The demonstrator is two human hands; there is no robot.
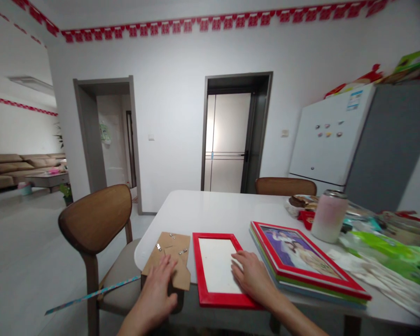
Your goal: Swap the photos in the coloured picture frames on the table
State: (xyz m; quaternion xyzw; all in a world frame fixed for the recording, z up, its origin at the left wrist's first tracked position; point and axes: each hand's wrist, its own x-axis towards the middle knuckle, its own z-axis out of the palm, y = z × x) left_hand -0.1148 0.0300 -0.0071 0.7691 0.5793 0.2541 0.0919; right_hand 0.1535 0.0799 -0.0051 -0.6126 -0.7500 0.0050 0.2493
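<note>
A brown backing board (182, 273) with several small metal clips lies at the table's left front, jutting past the edge. My left hand (161, 284) rests on its lower left part, fingers stretched and thumb apart. Just to the right lies a red picture frame (205, 284) with a plain white panel (217, 261) inside it. Across the frame's right side lies my right hand (252, 275), its slightly bent fingers over the white panel; it covers part of the red border. Right of that hand is a stack of frames, topped by a red framed photo (297, 247).
The white table (210, 205) also holds a pink and white bottle (329, 217), a green plastic package (388, 252) and white cloth gloves (374, 277) at the right. A wooden chair (100, 219) stands at the left, with a blue patterned strip (91, 295) near its seat.
</note>
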